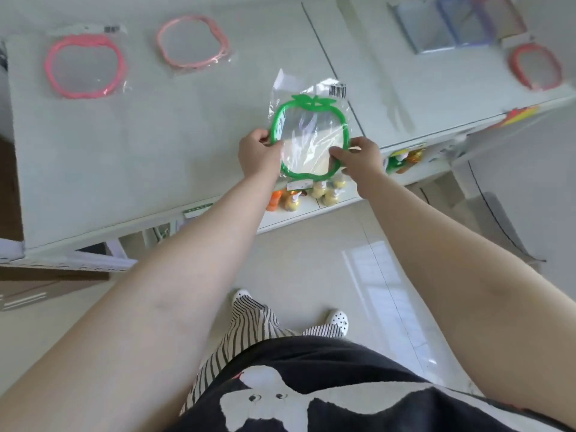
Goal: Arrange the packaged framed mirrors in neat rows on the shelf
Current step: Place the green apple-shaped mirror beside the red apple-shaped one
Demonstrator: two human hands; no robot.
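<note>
Both hands (left hand [258,152], right hand [358,160]) grip green mirror [308,135] above shelf [156,145].

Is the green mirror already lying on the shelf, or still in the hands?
In the hands: left hand and right hand grip the green mirror by its sides.

Green apple-shaped mirror [310,137] in clear bag w/ barcode sticker, held just over shelf [156,151] front edge, leaf end pointing to back. Bright pink mirror [85,66] flat nr back-left corner; pale pink mirror [194,42] beside it, twd back edge. Red mirror [536,66] at right edge. Blue/purple square mirrors [455,24] overlapping nr back-right.
</note>
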